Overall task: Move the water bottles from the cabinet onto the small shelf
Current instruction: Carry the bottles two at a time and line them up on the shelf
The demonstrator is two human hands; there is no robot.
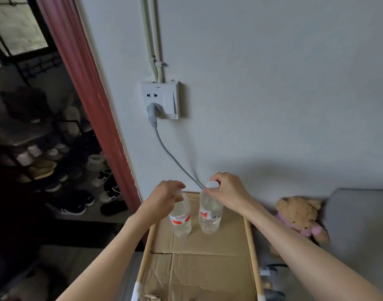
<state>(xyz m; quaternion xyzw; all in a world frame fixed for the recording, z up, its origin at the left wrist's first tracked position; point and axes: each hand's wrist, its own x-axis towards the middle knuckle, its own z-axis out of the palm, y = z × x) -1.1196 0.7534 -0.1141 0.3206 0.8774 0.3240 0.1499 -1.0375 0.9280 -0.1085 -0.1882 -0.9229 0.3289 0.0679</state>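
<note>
1. The left hand (pixel 167 197) is curled over the top of a clear plastic water bottle with a red-and-white label (pixel 181 220), its fingers wrapped round the neck so the cap is hidden.
2. The right hand (pixel 226 192) pinches the neck of a second clear plastic water bottle with a white cap (pixel 210 213), thumb and fingers closed just under the cap, which shows above them.
3. Both bottles stand upright, side by side and close together without clearly touching, on the brown cardboard sheet (pixel 208 263) that lines the small shelf (the left one sits slightly nearer the camera).
4. They stand near the far end of the sheet, close to the white wall (pixel 273 83); the whole near stretch of cardboard is bare.
5. Pale wooden rails (pixel 252 253) run along both long sides of the shelf; the left bottle is near the left rail, while the right bottle has wide room before the right rail.
6. A grey cable (pixel 175 161) drops from a white wall socket (pixel 160 99) and passes just behind the right hand.
7. Right of the shelf a tan plush bear in pink (pixel 299 216) lies against a grey cushion (pixel 360 224).
8. Left of the shelf a red door frame (pixel 88 94) edges a dark room with a rack of shoes (pixel 62 170).
</note>
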